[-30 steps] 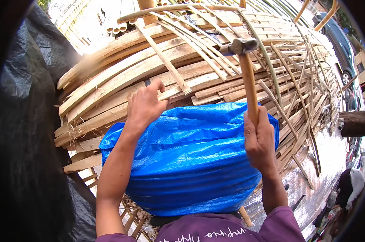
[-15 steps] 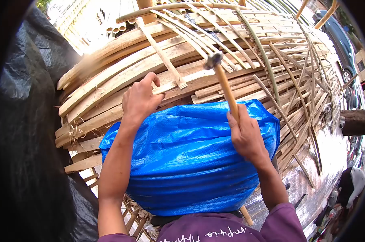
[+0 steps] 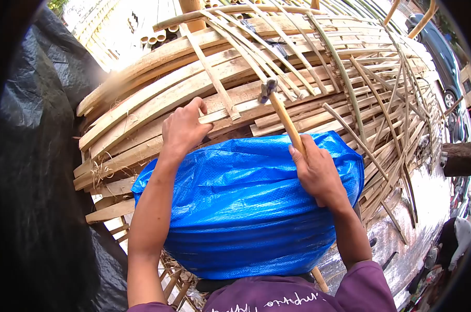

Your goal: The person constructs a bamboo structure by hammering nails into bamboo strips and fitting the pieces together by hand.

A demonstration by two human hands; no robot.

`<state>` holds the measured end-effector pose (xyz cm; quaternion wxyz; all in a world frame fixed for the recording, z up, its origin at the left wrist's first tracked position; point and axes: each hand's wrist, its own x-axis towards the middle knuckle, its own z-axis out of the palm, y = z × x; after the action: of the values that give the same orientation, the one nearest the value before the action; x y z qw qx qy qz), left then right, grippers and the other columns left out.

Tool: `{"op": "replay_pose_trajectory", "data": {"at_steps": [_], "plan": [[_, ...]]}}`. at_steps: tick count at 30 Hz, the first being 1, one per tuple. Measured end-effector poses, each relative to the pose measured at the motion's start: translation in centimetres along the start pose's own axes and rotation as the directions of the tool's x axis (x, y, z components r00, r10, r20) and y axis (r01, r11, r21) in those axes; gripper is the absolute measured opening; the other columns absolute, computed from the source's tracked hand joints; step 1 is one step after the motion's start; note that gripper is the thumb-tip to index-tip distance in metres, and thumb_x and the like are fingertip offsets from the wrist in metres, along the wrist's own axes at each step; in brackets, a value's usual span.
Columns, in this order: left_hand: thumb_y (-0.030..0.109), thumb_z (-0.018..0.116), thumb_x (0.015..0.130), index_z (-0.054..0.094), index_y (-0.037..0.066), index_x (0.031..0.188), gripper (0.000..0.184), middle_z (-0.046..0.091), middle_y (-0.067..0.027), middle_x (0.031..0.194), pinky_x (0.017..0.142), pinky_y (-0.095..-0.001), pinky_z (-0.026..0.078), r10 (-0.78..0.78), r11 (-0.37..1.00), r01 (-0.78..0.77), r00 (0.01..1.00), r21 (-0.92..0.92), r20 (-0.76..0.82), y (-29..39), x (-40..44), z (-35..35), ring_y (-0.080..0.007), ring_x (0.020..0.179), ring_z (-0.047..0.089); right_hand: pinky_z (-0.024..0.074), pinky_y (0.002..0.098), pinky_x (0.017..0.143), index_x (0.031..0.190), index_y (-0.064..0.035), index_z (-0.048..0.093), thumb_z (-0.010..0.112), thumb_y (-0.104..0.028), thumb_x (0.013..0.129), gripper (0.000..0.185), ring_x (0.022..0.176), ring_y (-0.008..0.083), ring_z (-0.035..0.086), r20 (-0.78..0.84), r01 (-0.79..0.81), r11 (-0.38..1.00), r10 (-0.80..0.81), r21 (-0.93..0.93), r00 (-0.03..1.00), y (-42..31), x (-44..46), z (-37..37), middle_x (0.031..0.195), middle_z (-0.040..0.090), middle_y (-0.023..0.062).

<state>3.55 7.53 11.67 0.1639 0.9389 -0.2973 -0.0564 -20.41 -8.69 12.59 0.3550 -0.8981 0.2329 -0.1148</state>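
Note:
My right hand is closed round the wooden handle of a hammer. The hammer's metal head lies at or just over a long pale strip of wood; whether it touches I cannot tell. My left hand grips the near end of that strip between thumb and fingers. A narrow crosswise slat lies over the strip between my left hand and the hammer head. Below both hands, a blue tarp sheet covers my lap.
Stacked wooden planks spread out ahead. Thin strips cross in a tangle at the right. A black plastic sheet hangs at the left. Bamboo tubes lie at the back, and a car stands far right.
The hammer head has come down and slightly left toward the strip. My left hand stays on the strip's end, and the whole view has shifted slightly.

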Motion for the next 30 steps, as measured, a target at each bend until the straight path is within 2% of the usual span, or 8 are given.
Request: {"op": "replay_pose_trajectory", "data": {"at_steps": [9,14,16,17,19,21,25,30], "plan": [[0.026,0.073,0.070,0.059,0.015,0.098,0.033,0.066,-0.0120,0.068,0.068,-0.0465,0.050,0.020,1.000,-0.021,0.999,-0.017,-0.050,0.7,-0.2,-0.4,-0.0337,0.077,0.067,0.0371,0.0495,0.049,0.101,-0.0026,0.045,0.053,-0.018,0.098,0.017,0.056,0.0450,0.055,-0.096,-0.035,0.983,0.053,0.177,0.994,-2.6,-0.3,-1.4,0.058,0.053,0.0218],[0.030,0.075,0.072,0.059,0.015,0.097,0.033,0.067,-0.0119,0.072,0.068,-0.0458,0.049,-0.003,1.000,0.004,0.999,-0.008,0.043,0.3,-0.5,-0.1,-0.0322,0.077,0.067,0.0412,0.0524,0.055,0.101,-0.0021,0.048,0.054,-0.019,0.096,0.018,0.060,0.0457,0.057,0.017,-0.071,0.997,0.071,0.037,0.997,-0.3,-0.3,-1.1,0.062,0.057,0.0235],[0.027,0.074,0.073,0.058,0.015,0.099,0.033,0.066,-0.0113,0.068,0.069,-0.0464,0.050,-0.025,1.000,0.025,0.999,-0.016,0.025,1.1,-0.7,-1.0,-0.0335,0.077,0.067,0.0395,0.0459,0.050,0.102,-0.0011,0.051,0.056,-0.018,0.096,0.019,0.053,0.0379,0.057,-0.089,-0.050,0.984,0.066,0.172,0.994,-1.5,-1.0,-2.9,0.058,0.055,0.0195],[0.027,0.074,0.073,0.058,0.015,0.099,0.033,0.066,-0.0113,0.068,0.069,-0.0464,0.050,-0.017,1.000,0.017,0.999,-0.017,0.037,1.2,-0.8,-1.1,-0.0335,0.077,0.067,0.0349,0.0369,0.046,0.104,-0.0014,0.055,0.058,-0.019,0.095,0.020,0.046,0.0215,0.053,-0.128,-0.093,0.974,0.121,0.205,0.984,-2.3,-1.3,-4.1,0.053,0.051,0.0114],[0.025,0.074,0.073,0.058,0.015,0.099,0.032,0.067,-0.0119,0.070,0.069,-0.0466,0.050,-0.014,1.000,0.013,1.000,0.015,0.007,1.2,-1.1,-0.9,-0.0340,0.078,0.067,0.0307,0.0313,0.044,0.105,-0.0022,0.057,0.061,-0.019,0.095,0.020,0.047,0.0096,0.046,-0.277,-0.069,0.969,0.136,0.238,0.951,-1.4,-1.6,-5.9,0.052,0.047,0.0051],[0.025,0.074,0.074,0.058,0.016,0.099,0.031,0.068,-0.0124,0.073,0.069,-0.0468,0.050,0.028,1.000,-0.028,0.999,-0.007,-0.022,0.9,-1.2,-0.5,-0.0348,0.079,0.067,0.0298,0.0285,0.044,0.104,-0.0024,0.059,0.062,-0.018,0.093,0.019,0.048,0.0061,0.043,-0.378,-0.064,0.992,0.101,0.108,0.920,1.2,-1.3,-8.4,0.052,0.047,0.0019],[0.033,0.077,0.075,0.058,0.013,0.096,0.035,0.067,-0.0123,0.071,0.064,-0.0465,0.046,0.058,0.998,-0.058,0.998,-0.016,-0.029,0.9,-1.2,-0.2,-0.0348,0.074,0.066,0.0385,0.0304,0.049,0.101,-0.0011,0.063,0.071,-0.023,0.087,0.027,0.053,0.0114,0.052,-0.491,-0.129,0.989,0.075,-0.077,0.868,10.8,0.1,-10.8,0.057,0.055,0.0075],[0.025,0.076,0.074,0.059,0.015,0.099,0.032,0.071,-0.0137,0.091,0.073,-0.0475,0.050,0.014,1.000,-0.014,1.000,0.003,-0.017,1.4,-1.4,-0.6,-0.0367,0.089,0.067,0.0504,0.0397,0.064,0.106,-0.0069,0.067,0.075,-0.032,0.081,0.036,0.071,0.0322,0.068,-0.487,-0.275,0.913,0.101,-0.300,0.868,19.2,-0.1,-10.3,0.078,0.068,0.0174]]}}
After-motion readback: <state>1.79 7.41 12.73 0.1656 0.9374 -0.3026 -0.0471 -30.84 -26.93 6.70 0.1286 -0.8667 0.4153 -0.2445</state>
